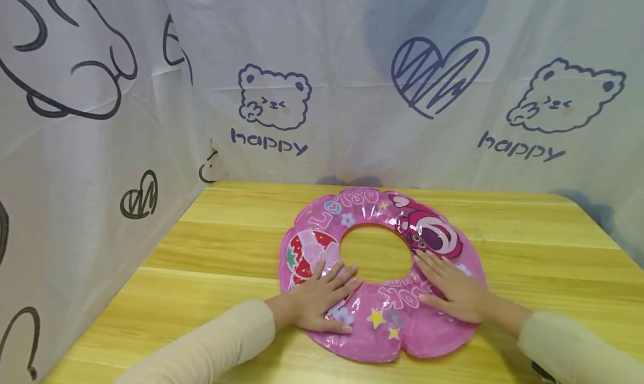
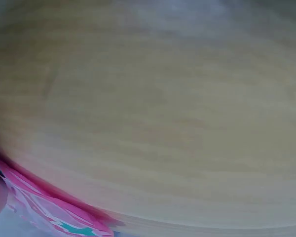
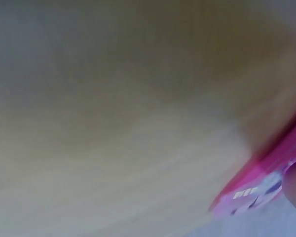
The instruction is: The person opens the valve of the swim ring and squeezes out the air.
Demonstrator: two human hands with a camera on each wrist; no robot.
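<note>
A pink inflatable swim ring, printed with a bear, strawberries, stars and lettering, lies flat on the wooden table. It looks only partly filled, with creases and a notch at its near edge. Spread over its left side, my left hand rests with fingers straight and tips by the central hole. On the right side my right hand presses down, fingers extended toward the hole and thumb apart. The left wrist view catches a strip of the swim ring at lower left; the right wrist view has its edge at lower right.
The yellow wood-grain table extends beyond the ring on both sides. A white cloth with drawn bears, hearts and the word happy hangs behind it, and a similar cloth hangs along the left.
</note>
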